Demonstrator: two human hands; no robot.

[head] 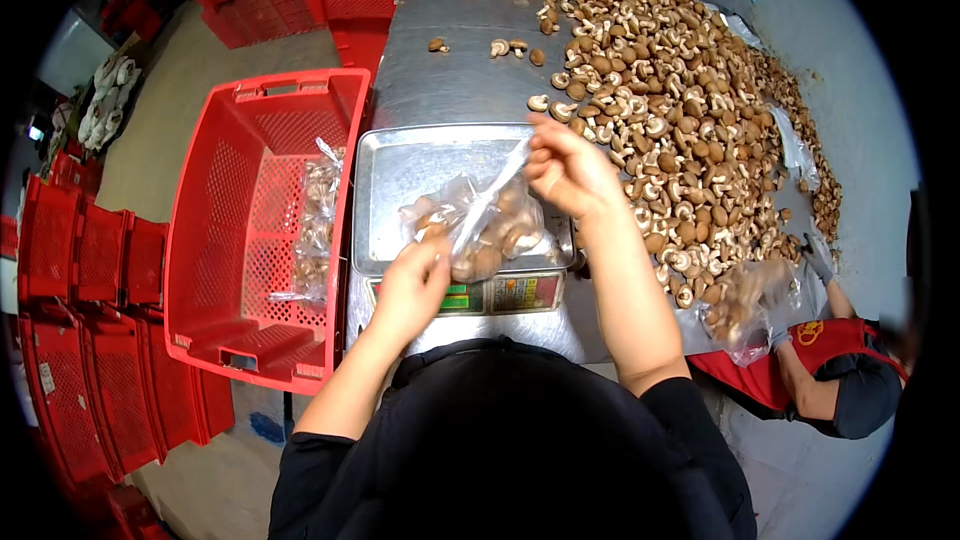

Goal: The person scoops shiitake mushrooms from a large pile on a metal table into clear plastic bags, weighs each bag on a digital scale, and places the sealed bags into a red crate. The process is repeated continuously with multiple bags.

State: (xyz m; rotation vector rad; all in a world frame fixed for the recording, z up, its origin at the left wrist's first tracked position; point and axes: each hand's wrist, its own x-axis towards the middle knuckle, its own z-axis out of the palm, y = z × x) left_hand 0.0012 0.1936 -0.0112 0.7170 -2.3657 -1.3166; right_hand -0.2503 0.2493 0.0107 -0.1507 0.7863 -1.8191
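A clear plastic bag of shiitake mushrooms (495, 232) is over the steel pan (420, 154) of a digital weighing scale. Its top is pulled into a taut, twisted strip between my hands. My left hand (416, 281) grips the strip's lower left end, at the pan's front edge. At the upper right end, my right hand (566, 169) pinches the plastic near the pan's right rim. The bag is slightly blurred. Part of the scale's keypad and display panel (517, 294) shows below the bag.
Left of the scale, a red plastic crate (259, 232) holds several filled bags (319, 225). A large heap of loose shiitake (675, 127) covers the steel table's right side. At right, a co-worker in a red apron (817, 345) handles another mushroom bag (750, 304). Stacked red crates (94, 360) stand far left.
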